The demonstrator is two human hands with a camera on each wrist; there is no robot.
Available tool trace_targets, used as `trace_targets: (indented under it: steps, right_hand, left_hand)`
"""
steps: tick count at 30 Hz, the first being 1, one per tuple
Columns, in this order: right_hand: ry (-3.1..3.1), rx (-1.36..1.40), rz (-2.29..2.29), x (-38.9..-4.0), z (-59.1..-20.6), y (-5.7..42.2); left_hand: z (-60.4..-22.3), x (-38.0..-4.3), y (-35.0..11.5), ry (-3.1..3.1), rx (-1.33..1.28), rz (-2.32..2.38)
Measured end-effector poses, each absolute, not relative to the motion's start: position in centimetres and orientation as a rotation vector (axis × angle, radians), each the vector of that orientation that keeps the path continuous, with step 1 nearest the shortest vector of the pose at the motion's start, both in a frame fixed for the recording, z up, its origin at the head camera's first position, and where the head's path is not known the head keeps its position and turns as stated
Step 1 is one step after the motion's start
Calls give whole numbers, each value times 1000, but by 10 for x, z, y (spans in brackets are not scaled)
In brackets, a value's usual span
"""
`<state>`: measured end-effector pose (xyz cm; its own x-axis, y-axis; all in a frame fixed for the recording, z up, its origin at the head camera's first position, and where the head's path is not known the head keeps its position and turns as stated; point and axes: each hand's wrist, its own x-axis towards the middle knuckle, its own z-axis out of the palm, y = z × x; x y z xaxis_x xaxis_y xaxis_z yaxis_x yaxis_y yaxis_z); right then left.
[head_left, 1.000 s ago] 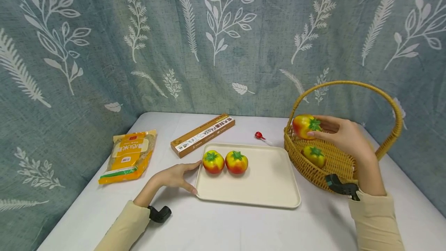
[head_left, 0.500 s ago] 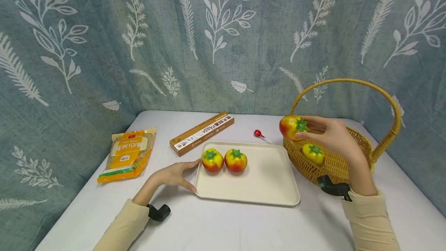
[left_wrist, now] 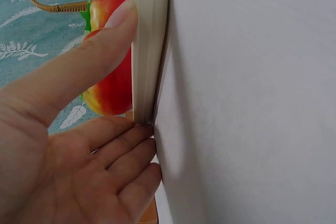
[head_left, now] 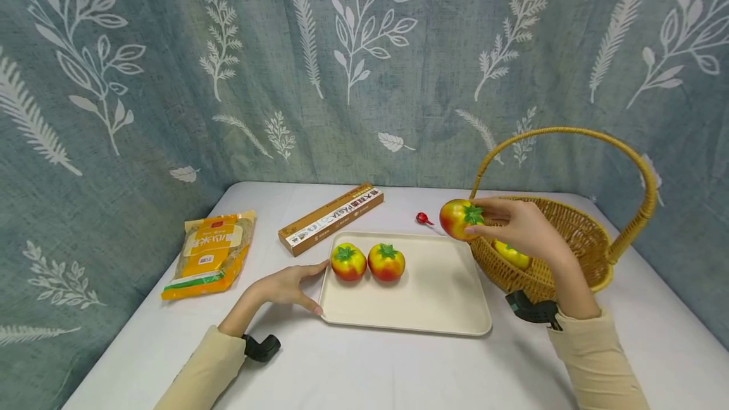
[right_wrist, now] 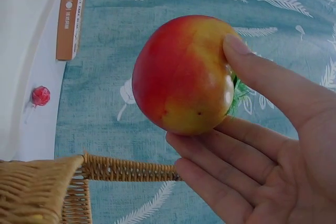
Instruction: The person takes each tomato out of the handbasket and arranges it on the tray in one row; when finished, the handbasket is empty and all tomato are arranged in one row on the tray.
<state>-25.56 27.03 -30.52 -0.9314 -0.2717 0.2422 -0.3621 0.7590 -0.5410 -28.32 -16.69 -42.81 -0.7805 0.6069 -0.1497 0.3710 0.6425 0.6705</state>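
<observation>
A toy tomato (head_left: 457,220), pinched by the right hand (head_left: 521,225) left of the basket (head_left: 578,223), could be dropped if its glossy skin slips; the tray (head_left: 427,299) is touched by the spread left hand (head_left: 285,286)

The fruit (right_wrist: 181,77) looks glossy, the wicker basket (head_left: 578,226) rough.
</observation>
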Motion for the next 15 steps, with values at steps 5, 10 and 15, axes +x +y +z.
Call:
trace_targets:
  steps: [5,10,15]
  right_hand:
    - [-2821,522,882,-255,-308,263]
    - [-2812,551,903,-257,-312,258]
    - [-2806,596,903,-261,-318,252]
  left_hand:
    - [-430,-284,-167,2501,799,894]
    - [-431,-285,-166,2509,810,887]
    - [-430,-285,-167,2513,806,891]
